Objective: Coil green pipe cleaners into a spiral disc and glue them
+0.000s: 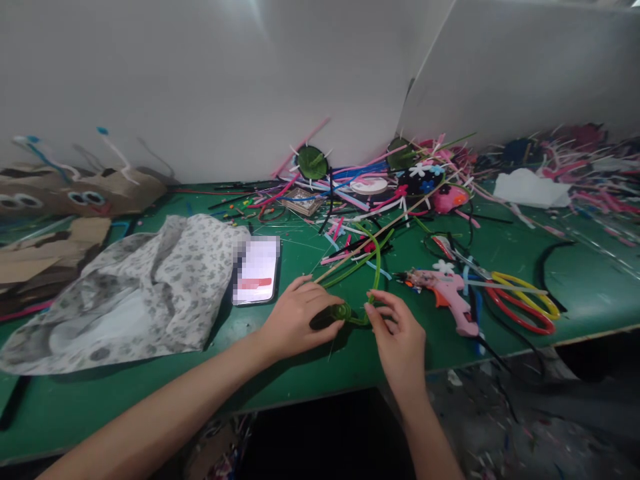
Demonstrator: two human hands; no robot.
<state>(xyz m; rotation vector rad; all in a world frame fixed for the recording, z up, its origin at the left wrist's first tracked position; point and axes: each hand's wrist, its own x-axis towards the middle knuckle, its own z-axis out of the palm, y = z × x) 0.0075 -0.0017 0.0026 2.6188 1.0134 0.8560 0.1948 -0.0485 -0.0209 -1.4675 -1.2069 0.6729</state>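
Note:
A green pipe cleaner coil [341, 311] lies under the fingers of my left hand [303, 315], thumb and fingers closed round its edge. My right hand [400, 330] pinches the loose green pipe cleaner [377, 267] that runs from the coil and arcs up and back. A thin wooden stick [345, 255] slants away behind my left fingers. Further green strands lie beside the stick. To the right of my right hand rests a pink glue gun [453, 297], and scissors [523, 303] with red and yellow handles lie beyond it.
A phone [257, 270] with a lit screen and a grey patterned cloth [150, 287] lie on the left of the green table [240, 380]. Brown paper figures [90, 193] stand at far left. Tangled pipe cleaners [345, 180] and round decorated pieces cover the back, against a grey wall.

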